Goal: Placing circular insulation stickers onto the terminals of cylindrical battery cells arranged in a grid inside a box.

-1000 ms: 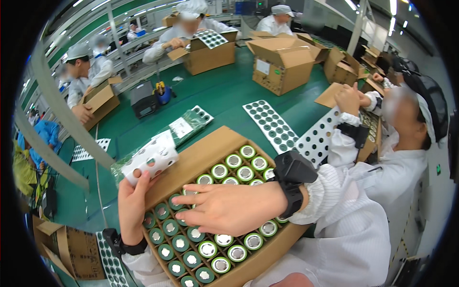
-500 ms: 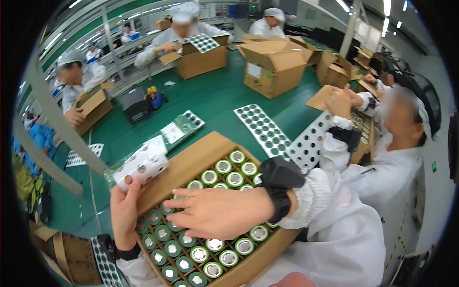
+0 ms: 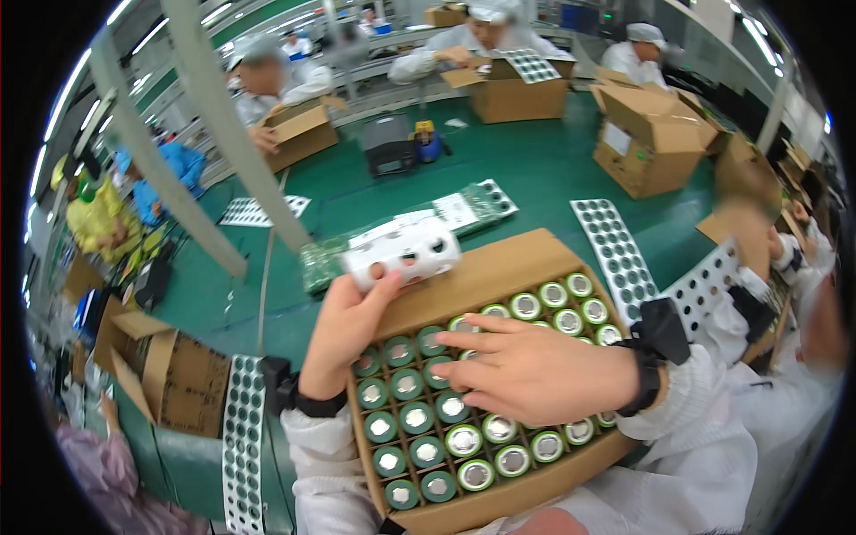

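An open cardboard box (image 3: pixel 499 272) sits in front of me, packed with several upright green cylindrical cells (image 3: pixel 417 417) with silver tops. My right hand (image 3: pixel 535 370) lies flat across the cells in the middle of the box, fingers stretched to the left and touching their tops. My left hand (image 3: pixel 349 330) is raised at the box's far left corner and holds a white perforated plastic holder (image 3: pixel 403 253) between thumb and fingers, tilted above the box edge.
Green table (image 3: pixel 535 169) with white perforated trays (image 3: pixel 613 250), a green-and-white tray stack (image 3: pixel 446 214), and a perforated strip (image 3: pixel 242 437) at my left. Cardboard boxes (image 3: pixel 651 143) stand around. Other workers sit at the far side and at my right. A grey post (image 3: pixel 223 134) slants at left.
The view has shifted so the box sits more to the right. My left hand with the white holder has moved right, closer over the box corner. My right hand stays on the cells.
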`<state>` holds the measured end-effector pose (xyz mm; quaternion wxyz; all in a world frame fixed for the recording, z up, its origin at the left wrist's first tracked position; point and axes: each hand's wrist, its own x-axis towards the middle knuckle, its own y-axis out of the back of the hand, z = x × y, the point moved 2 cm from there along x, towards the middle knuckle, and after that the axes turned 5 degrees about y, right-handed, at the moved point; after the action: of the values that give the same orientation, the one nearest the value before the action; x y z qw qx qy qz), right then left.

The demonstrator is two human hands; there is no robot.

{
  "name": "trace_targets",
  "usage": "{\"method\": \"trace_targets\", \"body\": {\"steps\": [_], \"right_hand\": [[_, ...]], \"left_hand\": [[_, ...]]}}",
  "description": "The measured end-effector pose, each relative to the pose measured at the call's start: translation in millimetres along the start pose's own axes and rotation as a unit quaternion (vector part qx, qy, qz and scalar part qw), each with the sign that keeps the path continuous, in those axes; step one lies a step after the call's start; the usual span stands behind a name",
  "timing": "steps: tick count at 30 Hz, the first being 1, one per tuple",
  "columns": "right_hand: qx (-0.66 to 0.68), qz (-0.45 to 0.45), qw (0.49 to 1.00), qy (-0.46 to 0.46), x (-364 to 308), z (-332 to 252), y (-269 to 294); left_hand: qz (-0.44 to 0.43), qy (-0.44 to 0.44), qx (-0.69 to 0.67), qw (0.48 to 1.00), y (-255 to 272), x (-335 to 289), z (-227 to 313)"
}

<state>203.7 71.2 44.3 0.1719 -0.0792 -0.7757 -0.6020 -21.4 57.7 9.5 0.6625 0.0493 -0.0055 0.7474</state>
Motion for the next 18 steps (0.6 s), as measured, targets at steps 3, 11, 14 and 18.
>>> {"method": "trace_targets", "body": {"steps": [3,11,14,18], "right_hand": [[0.017,-0.028,0.999,0.001,-2.5,-1.0,3.9],[-0.006,0.011,1.0,-0.02,2.3,2.9,3.2],[0.026,0.005,0.999,-0.019,2.7,1.0,7.1],[0.073,0.008,0.997,0.004,7.4,-1.8,2.7]], "left_hand": [[-0.019,-0.01,-0.018,1.0,-9.2,5.9,-0.2],[-0.021,-0.013,-0.026,0.999,-2.2,4.4,0.1],[-0.018,0.011,-0.002,1.0,-0.5,6.5,-1.8],[-0.012,-0.007,-0.023,1.0,-0.2,1.8,0.9]]}}
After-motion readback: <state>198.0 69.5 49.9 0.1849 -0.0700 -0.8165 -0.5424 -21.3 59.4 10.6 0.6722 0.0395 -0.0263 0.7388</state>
